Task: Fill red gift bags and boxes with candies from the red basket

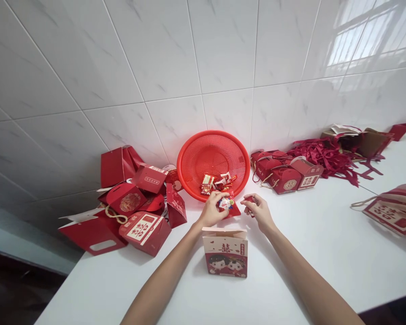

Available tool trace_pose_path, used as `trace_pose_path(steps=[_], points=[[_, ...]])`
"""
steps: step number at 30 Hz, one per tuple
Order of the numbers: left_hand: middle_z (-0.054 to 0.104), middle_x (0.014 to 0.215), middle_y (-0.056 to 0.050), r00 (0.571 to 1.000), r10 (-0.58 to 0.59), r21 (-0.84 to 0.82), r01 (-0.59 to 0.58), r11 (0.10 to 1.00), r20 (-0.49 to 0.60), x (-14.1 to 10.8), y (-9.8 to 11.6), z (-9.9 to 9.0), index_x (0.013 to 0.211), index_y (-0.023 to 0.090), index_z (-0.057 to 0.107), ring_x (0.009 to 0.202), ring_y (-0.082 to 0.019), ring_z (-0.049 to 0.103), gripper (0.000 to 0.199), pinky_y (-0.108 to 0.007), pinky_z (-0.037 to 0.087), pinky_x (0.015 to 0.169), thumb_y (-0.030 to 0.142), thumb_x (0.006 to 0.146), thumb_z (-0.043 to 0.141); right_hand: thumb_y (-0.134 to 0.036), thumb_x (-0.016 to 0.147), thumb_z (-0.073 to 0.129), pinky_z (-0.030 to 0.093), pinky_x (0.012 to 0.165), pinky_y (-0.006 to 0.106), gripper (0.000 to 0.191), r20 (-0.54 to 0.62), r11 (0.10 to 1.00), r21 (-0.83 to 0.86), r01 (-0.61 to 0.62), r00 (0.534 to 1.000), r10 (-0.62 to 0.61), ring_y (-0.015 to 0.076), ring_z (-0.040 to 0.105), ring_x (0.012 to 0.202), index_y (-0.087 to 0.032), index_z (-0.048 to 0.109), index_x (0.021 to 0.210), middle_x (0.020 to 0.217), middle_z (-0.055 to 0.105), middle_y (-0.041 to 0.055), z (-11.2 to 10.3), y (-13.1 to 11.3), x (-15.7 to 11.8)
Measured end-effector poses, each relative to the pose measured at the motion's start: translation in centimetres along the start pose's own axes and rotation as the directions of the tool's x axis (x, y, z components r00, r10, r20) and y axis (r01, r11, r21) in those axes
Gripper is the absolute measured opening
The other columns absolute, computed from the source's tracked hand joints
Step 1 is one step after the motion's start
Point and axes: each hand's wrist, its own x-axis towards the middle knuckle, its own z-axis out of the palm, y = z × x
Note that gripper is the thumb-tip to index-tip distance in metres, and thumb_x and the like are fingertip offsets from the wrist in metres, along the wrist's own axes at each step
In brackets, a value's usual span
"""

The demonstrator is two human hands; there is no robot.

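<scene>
My left hand (212, 210) is closed on a shiny red candy packet (232, 208) with a white and blue print, just in front of the basket's near rim. To its right, my right hand (259, 212) pinches a small red wrapped candy (251, 204). Between my forearms stands a paper gift box (226, 253), upright with its top open, cream above and red below with two cartoon faces. Behind my hands a red plastic basket (214, 135) leans toward me. Several wrapped candies (219, 181) lie in its lower part.
Red gift boxes (144, 230) are piled at the left. More boxes (286, 178) stand right of the basket, beside a heap of magenta ribbons (325, 155). Another person's hand rests on a red box (389, 210) at the far right. A tiled wall (226, 54) backs the white table (307, 239).
</scene>
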Motion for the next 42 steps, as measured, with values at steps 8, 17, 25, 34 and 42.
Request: trace_pose_path(steps=[8,17,25,34,42], points=[[0.034,0.152,-0.014,0.889,0.056,0.324,0.106,0.94,-0.455,4.4,-0.7,-3.6,0.121,0.02,0.064,0.14,-0.034,0.039,0.05,-0.049,0.035,0.117,0.008,0.073,0.068,-0.038,0.059,0.071,0.028,0.044,0.023,0.03,-0.005,1.0,-0.01,-0.014,1.0,0.014,0.0117,0.049,0.045,-0.019,0.06,0.079,0.052,0.056,-0.0042,0.1,-0.1,0.0],[0.068,0.119,-0.009,0.989,0.08,0.343,-0.033,0.939,-0.123,6.1,-1.5,-1.6,0.095,0.019,0.072,0.115,-0.025,0.062,0.024,-0.044,0.047,0.106,0.008,0.08,0.058,-0.038,0.06,0.071,0.029,0.044,0.024,0.03,0.002,0.999,-0.035,0.005,1.0,-0.005,0.0128,0.05,0.046,-0.02,0.06,0.081,0.054,0.057,-0.0038,0.0,0.1,0.0],[0.066,0.124,-0.012,0.995,-0.019,0.428,-0.025,0.904,0.1,7.8,-2.3,1.2,0.11,0.017,0.071,0.119,-0.028,0.059,0.031,-0.043,0.046,0.106,0.012,0.082,0.058,-0.039,0.061,0.07,0.029,0.044,0.024,0.03,0.021,0.999,-0.042,0.001,1.0,0.0,0.0118,0.049,0.045,-0.02,0.06,0.081,0.053,0.056,-0.0046,0.0,0.1,0.0],[0.068,0.112,-0.016,0.981,-0.135,0.57,0.032,0.821,0.14,8.3,-1.8,2.0,0.105,0.015,0.071,0.109,-0.031,0.063,0.027,-0.044,0.047,0.099,0.015,0.089,0.05,-0.04,0.062,0.07,0.03,0.044,0.024,0.03,0.034,0.999,-0.048,0.024,0.999,-0.022,0.0128,0.05,0.046,-0.02,0.06,0.082,0.054,0.055,-0.0048,-0.2,0.2,0.3],[0.069,0.117,-0.015,0.964,-0.218,0.62,0.079,0.78,0.152,8.9,-1.2,1.7,0.116,0.016,0.066,0.11,-0.031,0.064,0.029,-0.041,0.048,0.094,0.019,0.093,0.05,-0.038,0.063,0.07,0.032,0.044,0.023,0.028,0.036,0.999,-0.042,0.022,0.999,-0.021,0.0124,0.051,0.046,-0.02,0.06,0.082,0.054,0.056,-0.0049,-0.2,0.0,0.2]])
